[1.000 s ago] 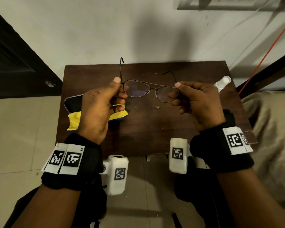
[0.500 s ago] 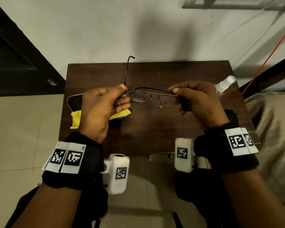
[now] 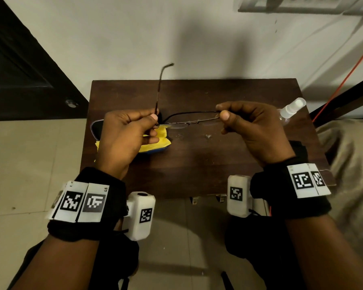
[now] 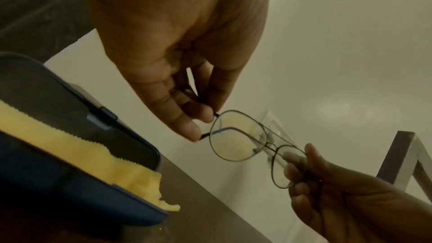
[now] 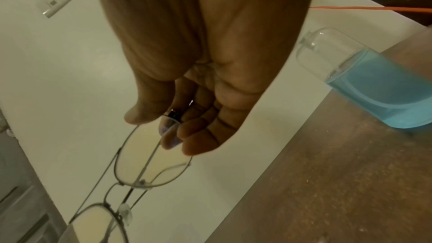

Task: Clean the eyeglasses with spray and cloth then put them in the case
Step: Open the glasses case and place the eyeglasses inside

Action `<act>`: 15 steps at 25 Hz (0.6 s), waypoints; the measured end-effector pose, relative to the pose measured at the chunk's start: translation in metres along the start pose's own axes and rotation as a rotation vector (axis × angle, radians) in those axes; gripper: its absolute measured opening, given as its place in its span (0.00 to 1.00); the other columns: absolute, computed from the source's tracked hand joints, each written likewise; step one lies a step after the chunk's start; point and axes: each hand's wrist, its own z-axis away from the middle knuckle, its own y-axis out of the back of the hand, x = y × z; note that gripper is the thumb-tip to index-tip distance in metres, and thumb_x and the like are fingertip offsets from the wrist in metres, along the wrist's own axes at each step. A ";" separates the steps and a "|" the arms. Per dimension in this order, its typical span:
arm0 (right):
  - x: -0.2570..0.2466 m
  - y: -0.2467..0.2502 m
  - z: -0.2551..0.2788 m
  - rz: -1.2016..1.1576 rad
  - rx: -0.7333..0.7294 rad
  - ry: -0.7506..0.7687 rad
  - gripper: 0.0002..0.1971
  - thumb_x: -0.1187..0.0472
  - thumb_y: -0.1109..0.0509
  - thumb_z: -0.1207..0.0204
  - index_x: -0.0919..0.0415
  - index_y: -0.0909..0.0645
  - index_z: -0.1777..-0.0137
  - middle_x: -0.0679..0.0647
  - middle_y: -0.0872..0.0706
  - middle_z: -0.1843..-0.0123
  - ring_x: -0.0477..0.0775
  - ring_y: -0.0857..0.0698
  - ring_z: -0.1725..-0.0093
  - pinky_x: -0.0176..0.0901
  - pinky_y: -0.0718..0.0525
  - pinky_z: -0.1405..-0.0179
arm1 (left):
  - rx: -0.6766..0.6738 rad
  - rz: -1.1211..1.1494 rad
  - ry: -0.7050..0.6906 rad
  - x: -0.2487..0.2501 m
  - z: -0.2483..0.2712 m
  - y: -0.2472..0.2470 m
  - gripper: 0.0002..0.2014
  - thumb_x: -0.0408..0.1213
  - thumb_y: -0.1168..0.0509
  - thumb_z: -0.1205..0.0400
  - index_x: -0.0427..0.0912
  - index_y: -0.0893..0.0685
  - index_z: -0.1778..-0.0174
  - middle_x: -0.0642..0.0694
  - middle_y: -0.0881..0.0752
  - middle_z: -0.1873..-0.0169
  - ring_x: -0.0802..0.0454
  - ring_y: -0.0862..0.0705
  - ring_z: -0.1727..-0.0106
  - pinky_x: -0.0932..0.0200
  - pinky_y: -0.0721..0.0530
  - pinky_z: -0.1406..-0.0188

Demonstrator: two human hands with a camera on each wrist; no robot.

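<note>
The left hand (image 3: 126, 135) pinches the eyeglasses (image 3: 189, 122) at their left hinge between thumb and fingertips, and that temple stands unfolded, pointing away toward the wall. Just beneath this hand, on the left side of the desk (image 3: 197, 164), the open case (image 4: 77, 125) lies with the yellow cloth (image 4: 77, 154) draped across it. The glasses hang in the air above the desk, lenses nearly level. The right hand (image 3: 252, 126) nips the other end of the frame between thumb and forefinger, the right temple folded in behind the lenses. The spray bottle (image 5: 374, 84) of blue liquid stands beyond it. The thin wire frame looks light and springy, likely to twist under a hard squeeze; it seems best held by hinges or bridge, with fingers kept off the lenses, which would smear.
</note>
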 end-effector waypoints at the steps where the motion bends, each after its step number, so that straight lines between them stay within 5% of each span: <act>1: 0.000 -0.002 0.000 -0.003 -0.001 0.001 0.08 0.63 0.28 0.26 0.57 0.15 0.48 0.49 0.11 0.53 0.45 0.13 0.61 0.38 0.14 0.64 | -0.023 -0.052 -0.011 0.001 0.001 0.001 0.08 0.28 0.33 0.20 0.38 0.11 0.48 0.45 0.14 0.70 0.59 0.20 0.75 0.57 0.10 0.66; 5: 0.001 -0.015 -0.002 -0.008 0.062 -0.012 0.08 0.63 0.28 0.25 0.60 0.15 0.48 0.52 0.11 0.56 0.47 0.13 0.64 0.38 0.13 0.67 | -0.131 -0.180 -0.021 0.005 0.005 0.009 0.13 0.24 0.37 0.19 0.44 0.11 0.54 0.43 0.17 0.70 0.58 0.24 0.75 0.62 0.15 0.75; 10: 0.001 -0.038 -0.006 0.045 0.079 0.029 0.07 0.60 0.29 0.24 0.58 0.15 0.48 0.56 0.11 0.59 0.57 0.13 0.65 0.46 0.11 0.67 | -0.010 -0.042 0.052 0.002 -0.002 0.030 0.06 0.27 0.34 0.21 0.38 0.11 0.58 0.41 0.17 0.71 0.58 0.22 0.77 0.64 0.18 0.79; 15: 0.008 -0.074 -0.017 0.092 0.069 0.069 0.04 0.61 0.29 0.22 0.56 0.14 0.51 0.53 0.10 0.61 0.43 0.15 0.67 0.40 0.15 0.68 | 0.093 0.025 0.102 -0.009 -0.005 0.066 0.02 0.31 0.29 0.22 0.39 0.12 0.60 0.45 0.14 0.72 0.61 0.18 0.77 0.65 0.17 0.78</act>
